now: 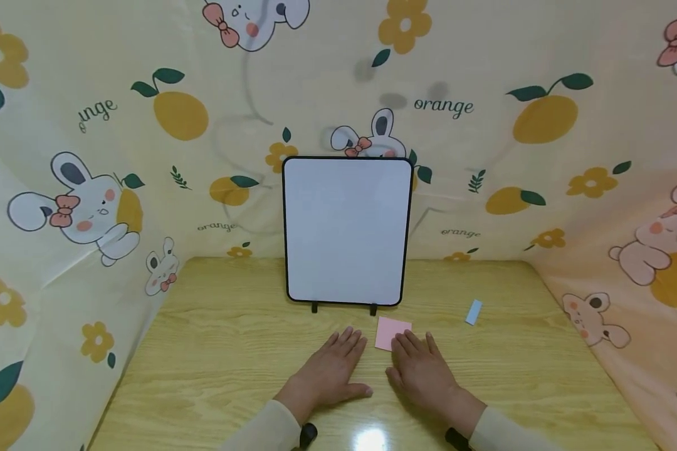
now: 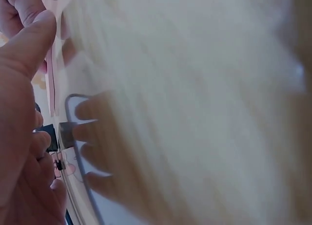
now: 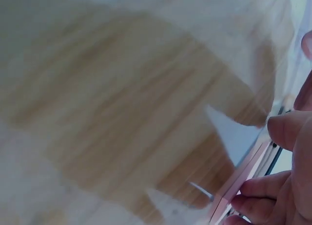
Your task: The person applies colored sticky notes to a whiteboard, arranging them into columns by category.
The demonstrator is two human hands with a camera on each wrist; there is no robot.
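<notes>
A square pink sticky note pad [image 1: 389, 331] lies on the table just in front of a white board. My right hand [image 1: 425, 374] is palm down, its straight fingertips over the pad's near right corner. The pad's pink edge [image 3: 234, 183] shows beside those fingers in the right wrist view. To the left, my left hand [image 1: 334, 371] rests palm down with straight fingers and the thumb out to the side, apart from the pad and holding nothing. Its thumb [image 2: 30, 42] fills the upper left of the left wrist view.
The white board [image 1: 346, 228], black-rimmed, stands upright on two small black feet at the back of the wooden table [image 1: 220, 332]. A small light-blue strip [image 1: 473, 312] lies to the right. Patterned cloth [image 1: 327, 75] surrounds the back and sides.
</notes>
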